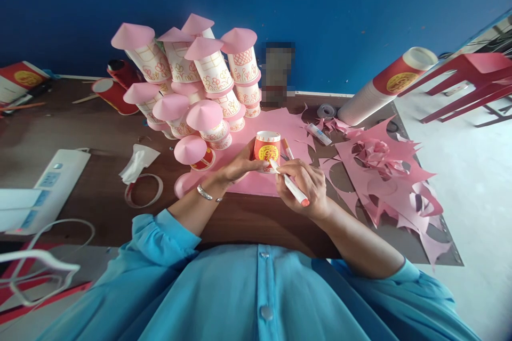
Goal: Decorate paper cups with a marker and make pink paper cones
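Observation:
A red paper cup [267,145] with a yellow emblem and a white band along its upper edge is gripped by my left hand [242,164], fingers around its left side. My right hand [306,186] pinches a white marker [295,190] with an orange-red end; its tip is at the lower front of the cup. Whether the tip touches the cup I cannot tell. Just behind lies another marker [287,149], partly hidden by the right hand. Pink paper [256,185] spreads beneath both hands. Left of the cup stand several decorated cup towers [216,72] with pink paper cone roofs.
A long stack of paper cups [370,97] leans at the back right. Pink paper scraps [384,170], a tape roll [327,111] and a glue tube [319,134] lie on the right. A power strip [52,184] and a paper ring [144,191] are on the left.

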`<control>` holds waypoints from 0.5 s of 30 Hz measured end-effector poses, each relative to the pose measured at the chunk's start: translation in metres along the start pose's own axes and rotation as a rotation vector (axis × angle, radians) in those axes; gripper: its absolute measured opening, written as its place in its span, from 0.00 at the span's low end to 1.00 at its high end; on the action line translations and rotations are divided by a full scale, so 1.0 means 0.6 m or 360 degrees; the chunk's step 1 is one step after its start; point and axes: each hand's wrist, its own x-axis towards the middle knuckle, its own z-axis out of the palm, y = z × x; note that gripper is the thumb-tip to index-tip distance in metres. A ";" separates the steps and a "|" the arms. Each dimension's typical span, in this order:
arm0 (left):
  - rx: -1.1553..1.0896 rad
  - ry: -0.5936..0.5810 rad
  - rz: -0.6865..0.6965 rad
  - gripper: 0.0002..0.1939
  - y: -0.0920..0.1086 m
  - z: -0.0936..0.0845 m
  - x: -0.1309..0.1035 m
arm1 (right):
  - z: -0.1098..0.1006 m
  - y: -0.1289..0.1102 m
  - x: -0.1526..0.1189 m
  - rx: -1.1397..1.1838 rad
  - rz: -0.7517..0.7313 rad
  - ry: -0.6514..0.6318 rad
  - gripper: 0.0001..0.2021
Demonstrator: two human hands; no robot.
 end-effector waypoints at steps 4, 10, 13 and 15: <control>0.0005 -0.0006 0.0004 0.24 -0.003 -0.001 0.000 | 0.000 -0.001 0.002 0.0003 -0.0012 0.0000 0.07; -0.0014 -0.0015 0.0015 0.24 -0.005 -0.001 0.000 | 0.002 0.001 0.000 0.0031 -0.0026 0.0004 0.07; -0.0040 0.0023 -0.0002 0.25 -0.009 -0.001 -0.001 | 0.004 0.002 -0.001 0.0021 -0.0015 0.0011 0.07; -0.0058 0.0045 -0.0007 0.26 -0.010 -0.001 -0.001 | 0.003 0.002 -0.001 0.0015 -0.0006 0.0004 0.07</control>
